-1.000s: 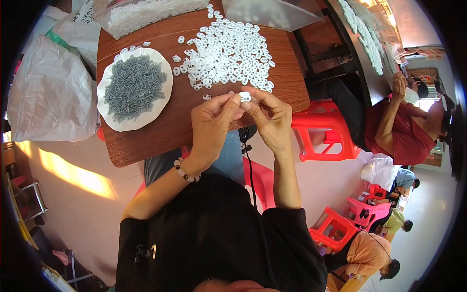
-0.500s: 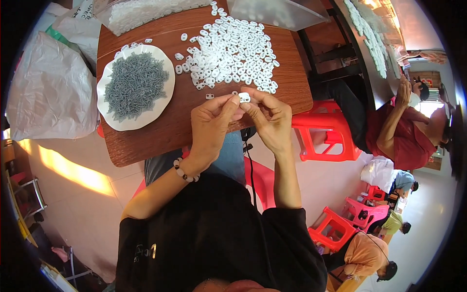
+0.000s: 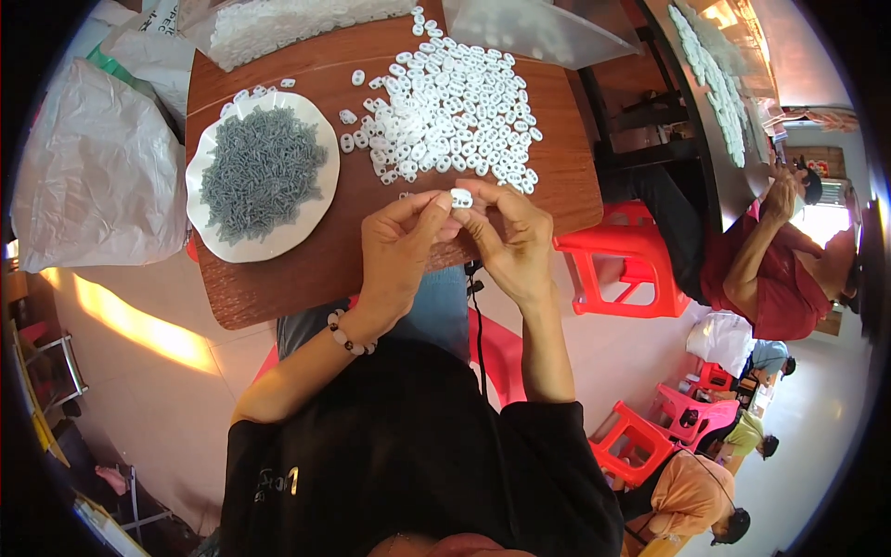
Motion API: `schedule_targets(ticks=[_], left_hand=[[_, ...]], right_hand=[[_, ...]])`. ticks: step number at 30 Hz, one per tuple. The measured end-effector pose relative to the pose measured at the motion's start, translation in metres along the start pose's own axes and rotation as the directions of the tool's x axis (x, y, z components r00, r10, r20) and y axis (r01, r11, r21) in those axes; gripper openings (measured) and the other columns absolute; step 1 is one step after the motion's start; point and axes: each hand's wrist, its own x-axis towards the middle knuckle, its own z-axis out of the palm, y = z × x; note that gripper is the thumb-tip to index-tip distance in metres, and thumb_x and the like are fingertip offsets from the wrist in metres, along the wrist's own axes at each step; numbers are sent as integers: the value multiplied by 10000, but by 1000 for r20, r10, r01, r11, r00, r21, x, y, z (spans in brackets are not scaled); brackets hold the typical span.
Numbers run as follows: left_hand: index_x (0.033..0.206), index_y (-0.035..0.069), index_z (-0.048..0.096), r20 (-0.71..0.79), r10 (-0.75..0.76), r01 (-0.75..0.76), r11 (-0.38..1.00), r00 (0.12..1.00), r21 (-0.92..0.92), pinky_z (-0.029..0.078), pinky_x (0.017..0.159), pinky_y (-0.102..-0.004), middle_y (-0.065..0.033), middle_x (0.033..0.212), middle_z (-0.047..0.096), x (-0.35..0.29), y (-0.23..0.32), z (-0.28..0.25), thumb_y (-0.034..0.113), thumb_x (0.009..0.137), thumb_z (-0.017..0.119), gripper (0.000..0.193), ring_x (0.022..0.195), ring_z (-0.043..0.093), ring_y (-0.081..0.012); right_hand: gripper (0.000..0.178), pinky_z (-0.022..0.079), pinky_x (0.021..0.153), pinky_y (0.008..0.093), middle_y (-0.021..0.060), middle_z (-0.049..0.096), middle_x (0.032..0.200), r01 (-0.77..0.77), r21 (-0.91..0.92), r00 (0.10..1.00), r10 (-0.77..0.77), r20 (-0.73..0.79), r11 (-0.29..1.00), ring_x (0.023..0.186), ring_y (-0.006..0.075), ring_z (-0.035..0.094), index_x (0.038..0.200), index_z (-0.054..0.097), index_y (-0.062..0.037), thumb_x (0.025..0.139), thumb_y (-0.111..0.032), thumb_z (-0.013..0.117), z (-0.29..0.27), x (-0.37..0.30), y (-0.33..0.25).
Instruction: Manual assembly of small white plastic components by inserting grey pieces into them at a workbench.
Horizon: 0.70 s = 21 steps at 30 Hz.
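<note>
Between the fingertips of both hands sits a small white plastic piece with two holes (image 3: 461,198). My left hand (image 3: 401,246) pinches its left side with thumb and fingers, the wrist wearing a beaded bracelet. Closed on the right side of the same piece is my right hand (image 3: 512,237). Just beyond the hands spreads a heap of similar white two-hole pieces (image 3: 455,107) on the brown wooden table (image 3: 278,295). To the left, a white scalloped plate (image 3: 329,176) bears a mound of small grey screw-like parts (image 3: 260,172).
A clear bin of white pieces (image 3: 297,26) stands at the far edge, beside another translucent bin (image 3: 548,32). White plastic bags (image 3: 97,172) lie left. Red stools (image 3: 631,260) stand right, where a person in a dark red shirt (image 3: 761,269) sits at another table.
My hands keep hold of the white piece near the same spot, shifting only slightly. The table and its contents appear a little lower in view.
</note>
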Motion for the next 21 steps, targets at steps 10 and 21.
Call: schedule_targets(ticks=[10,21], left_hand=[[1061,-43,633,-49,-118,125,974,992,187,520,698,-238,-109,930,682,-23,20,-50,187,970,545,262,723,621,-117],[943,-45,636,49,-75,64,979,996,192,504,663,-232,-113,849,670,-20,12,-63,135,958,552,199,676,611,-113]], right_hand=[[231,477,714,230,42,673,852,-63,81,994,55,90,995,781,74,591,1049,662,6,825,-35,699,-5,38,-9],[279,474,680,246,65,658,843,196,-300,889,-299,-348,934,737,101,580,1126,633,19,865,-78,640,-55,193,-13]])
